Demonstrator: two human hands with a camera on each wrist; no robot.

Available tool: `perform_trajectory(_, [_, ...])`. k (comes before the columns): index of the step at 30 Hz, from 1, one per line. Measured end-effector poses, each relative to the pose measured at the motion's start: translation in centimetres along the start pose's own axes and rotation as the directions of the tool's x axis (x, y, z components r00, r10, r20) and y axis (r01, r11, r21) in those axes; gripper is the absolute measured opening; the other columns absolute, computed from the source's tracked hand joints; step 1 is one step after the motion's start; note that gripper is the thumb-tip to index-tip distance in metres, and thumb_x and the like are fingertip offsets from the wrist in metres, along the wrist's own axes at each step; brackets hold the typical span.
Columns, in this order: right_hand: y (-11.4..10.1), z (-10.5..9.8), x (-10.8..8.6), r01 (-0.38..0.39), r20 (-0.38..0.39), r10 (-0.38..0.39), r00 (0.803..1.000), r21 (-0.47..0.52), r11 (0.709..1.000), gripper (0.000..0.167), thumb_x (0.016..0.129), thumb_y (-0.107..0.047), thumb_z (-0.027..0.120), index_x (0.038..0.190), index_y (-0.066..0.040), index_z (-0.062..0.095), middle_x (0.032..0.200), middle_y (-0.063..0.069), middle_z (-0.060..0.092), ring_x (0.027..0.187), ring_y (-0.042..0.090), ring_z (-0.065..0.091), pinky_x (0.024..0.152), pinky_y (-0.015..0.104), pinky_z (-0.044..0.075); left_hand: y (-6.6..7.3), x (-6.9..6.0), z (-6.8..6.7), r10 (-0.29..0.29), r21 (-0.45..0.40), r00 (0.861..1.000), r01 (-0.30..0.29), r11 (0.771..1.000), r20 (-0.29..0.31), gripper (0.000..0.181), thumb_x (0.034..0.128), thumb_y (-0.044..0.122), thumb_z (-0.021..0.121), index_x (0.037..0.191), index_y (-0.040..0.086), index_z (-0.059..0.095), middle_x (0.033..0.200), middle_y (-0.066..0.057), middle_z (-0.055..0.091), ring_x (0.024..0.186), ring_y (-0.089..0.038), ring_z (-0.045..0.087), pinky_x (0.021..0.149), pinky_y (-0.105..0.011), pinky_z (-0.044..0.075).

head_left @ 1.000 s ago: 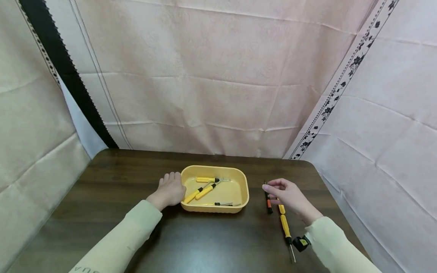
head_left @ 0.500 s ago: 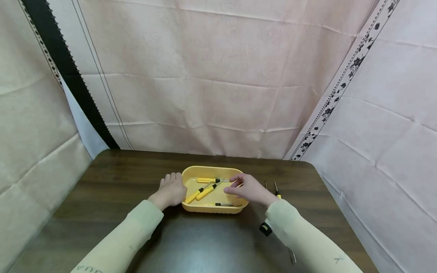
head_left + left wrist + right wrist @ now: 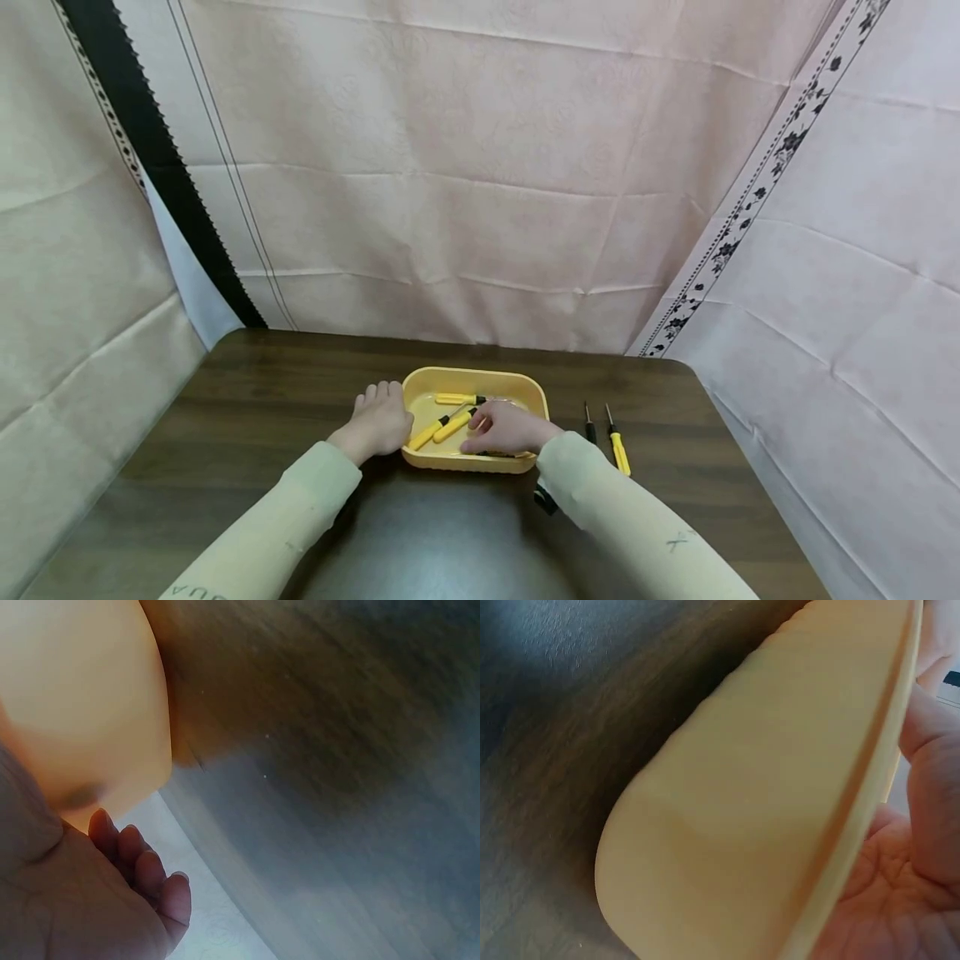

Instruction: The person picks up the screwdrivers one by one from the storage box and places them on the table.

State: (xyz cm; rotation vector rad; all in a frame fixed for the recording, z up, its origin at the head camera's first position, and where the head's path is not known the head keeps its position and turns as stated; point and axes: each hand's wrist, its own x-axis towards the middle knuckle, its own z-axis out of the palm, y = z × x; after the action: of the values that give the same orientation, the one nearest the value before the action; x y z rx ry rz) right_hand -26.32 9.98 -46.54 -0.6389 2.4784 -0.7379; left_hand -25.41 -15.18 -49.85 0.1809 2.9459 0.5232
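Note:
A shallow yellow plastic basket (image 3: 480, 464) holds several small yellow-handled screwdrivers (image 3: 429, 432). My left hand (image 3: 377, 417) rests against its left end; in the left wrist view the fingers (image 3: 150, 874) bend loosely beside the end wall, and the thumb is hidden. My right hand (image 3: 510, 429) reaches over the right side into the basket. Its thumb and fingers are bent with a gap between them, close above a screwdriver (image 3: 497, 454) along the front wall. In the right wrist view the basket wall (image 3: 757, 772) hides the fingertips.
Right of the basket, a black screwdriver (image 3: 590, 425) and a yellow one (image 3: 618, 450) lie on the dark wooden table (image 3: 300, 383), partly under the right sleeve (image 3: 637, 517). Cloth (image 3: 450, 208) hangs behind the table.
My right hand has moved left from the screwdrivers lying on the table, over the basket's rim, and down into it. The left hand has stayed at the basket's left end.

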Motion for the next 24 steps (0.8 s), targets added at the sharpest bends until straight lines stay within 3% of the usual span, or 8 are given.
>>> perform_trajectory(10, [-0.3, 1.1, 0.8, 0.004, 0.043, 0.0, 0.999, -0.088, 0.996, 0.026, 0.086, -0.033, 0.072, 0.102, -0.012, 0.07, 0.087, -0.007, 0.061, 0.082, 0.011, 0.055, 0.079, 0.031, 0.045, 0.1, -0.1, 0.0, -0.001, 0.008, 1.0, 0.001, 1.0, -0.015, 0.037, 0.0959, 0.026, 0.047, 0.12, -0.002, 0.042, 0.104, -0.014, 0.042, 0.094, -0.03, 0.036, 0.085, -0.045, 0.03])
perform_trajectory(18, [-0.2, 1.6, 1.1, 0.011, 0.055, -0.007, 0.998, -0.066, 0.998, 0.006, 0.088, -0.019, 0.069, 0.093, -0.015, 0.071, 0.085, -0.007, 0.062, 0.079, 0.01, 0.056, 0.075, 0.03, 0.046, 0.1, -0.2, 0.0, 0.003, 0.009, 1.0, -0.003, 1.0, -0.015, 0.036, 0.0956, 0.026, 0.047, 0.118, -0.002, 0.043, 0.102, -0.013, 0.042, 0.093, -0.03, 0.036, 0.085, -0.045, 0.03])
perform_trajectory(24, [-0.1, 1.8, 1.2, 0.006, 0.058, -0.002, 0.998, -0.074, 0.997, 0.003, 0.089, -0.015, 0.068, 0.088, -0.016, 0.071, 0.081, -0.008, 0.063, 0.074, 0.009, 0.056, 0.07, 0.028, 0.046, 0.3, -0.4, -0.2, 0.011, 0.004, 1.0, -0.011, 1.0, -0.013, 0.035, 0.0949, 0.025, 0.047, 0.117, -0.002, 0.044, 0.1, -0.013, 0.041, 0.092, -0.03, 0.035, 0.084, -0.044, 0.03])
